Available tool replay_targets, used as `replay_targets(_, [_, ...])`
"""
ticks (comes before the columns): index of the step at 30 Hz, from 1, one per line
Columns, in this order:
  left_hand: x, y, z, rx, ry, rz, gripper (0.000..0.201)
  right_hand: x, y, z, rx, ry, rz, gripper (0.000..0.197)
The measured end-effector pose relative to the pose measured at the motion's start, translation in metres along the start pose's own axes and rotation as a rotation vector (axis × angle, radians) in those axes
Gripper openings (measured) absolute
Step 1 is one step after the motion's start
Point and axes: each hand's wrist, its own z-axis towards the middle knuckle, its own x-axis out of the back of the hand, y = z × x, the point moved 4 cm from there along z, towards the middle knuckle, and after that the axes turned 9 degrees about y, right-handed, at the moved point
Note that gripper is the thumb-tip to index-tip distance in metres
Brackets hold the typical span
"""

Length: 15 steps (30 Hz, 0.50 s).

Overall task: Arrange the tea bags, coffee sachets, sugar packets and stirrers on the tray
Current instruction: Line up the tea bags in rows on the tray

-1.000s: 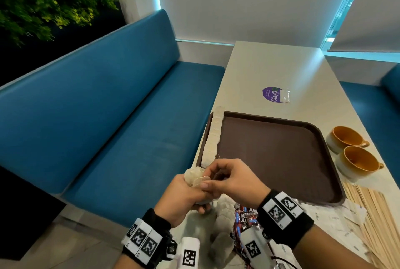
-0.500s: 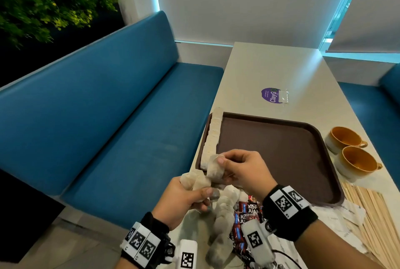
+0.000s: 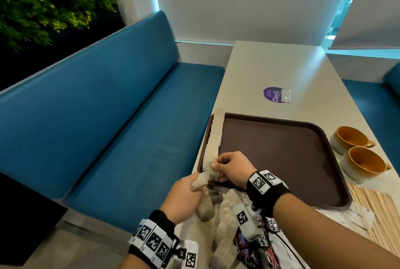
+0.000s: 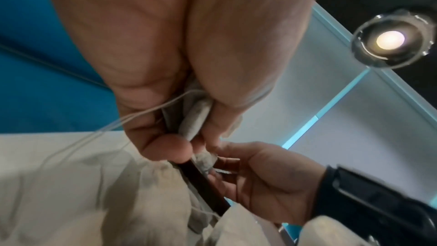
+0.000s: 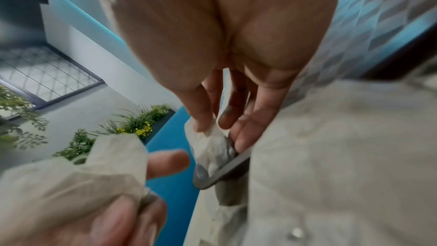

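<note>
At the tray's [image 3: 281, 160] near-left corner, the right hand [image 3: 231, 167] pinches one tea bag [image 3: 211, 171]; the left hand [image 3: 184, 197] grips a bunch of tea bags [image 3: 199, 182]. Only one row of tea bags [image 3: 215, 134] is arranged; coffee sachets [image 3: 259, 242], sugar packets [image 3: 355, 216] and stirrers [image 3: 372, 206] wait on the table [image 3: 270, 69].

Matt brown plastic tray [image 3: 281, 160], soft crinkled paper tea bags [image 3: 214, 136], pale raw wooden stirrers [image 3: 372, 212], glossy foil coffee sachets [image 3: 259, 245], glazed ceramic cups [image 3: 357, 152], smooth matt beige tabletop [image 3: 270, 69], matt blue upholstered bench [image 3: 108, 117].
</note>
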Motion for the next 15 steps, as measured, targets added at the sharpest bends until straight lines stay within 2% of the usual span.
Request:
replay_targets(5, [-0.008,0.007,0.005,-0.07,-0.06,0.133,0.044,-0.011,0.004,0.013,-0.049,-0.011,0.005,0.017])
replay_targets(9, [-0.01,0.005,0.01,-0.077,-0.072,0.242,0.034,-0.01,0.004,0.016,-0.052,0.027,0.011,0.012])
replay_targets(13, [-0.011,0.001,0.011,-0.048,-0.059,0.218,0.027,-0.007,0.004,0.018,-0.06,0.085,0.0,0.025])
replay_targets(15, [-0.011,0.002,0.011,-0.047,-0.049,0.182,0.035,-0.007,0.004,0.019,-0.065,0.101,-0.016,0.029])
